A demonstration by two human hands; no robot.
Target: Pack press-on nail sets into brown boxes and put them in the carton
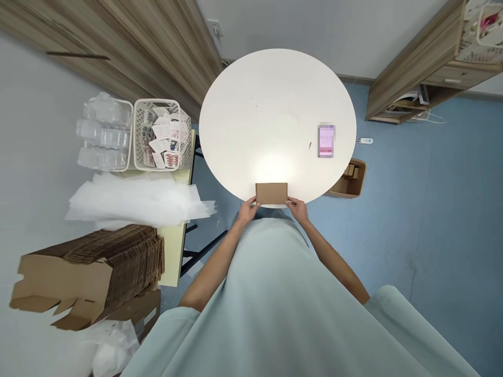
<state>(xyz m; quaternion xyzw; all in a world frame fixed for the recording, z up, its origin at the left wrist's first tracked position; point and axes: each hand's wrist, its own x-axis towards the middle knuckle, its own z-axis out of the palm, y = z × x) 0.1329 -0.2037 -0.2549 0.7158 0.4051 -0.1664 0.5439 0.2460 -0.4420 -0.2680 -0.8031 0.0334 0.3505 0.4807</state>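
A small brown cardboard box (271, 193), closed, lies at the near edge of the white round table (251, 104). At its left end, my left hand (248, 210) grips the corner with thumb and fingers. My right hand (297, 208) pinches the opposite end in the same way. Both hands are at the table's near edge, just in front of my body. Farther right on the tabletop lies a phone-like device (326, 141) with a blurred pink screen.
On the left, a side table (171, 262) bears a white basket (137, 136) of small packets, clear plastic trays (104, 136), white sheets (137, 199) and stacked flat cardboard (90, 272). A carton (356, 187) with small boxes stands on the floor at right, near a cabinet (408, 63).
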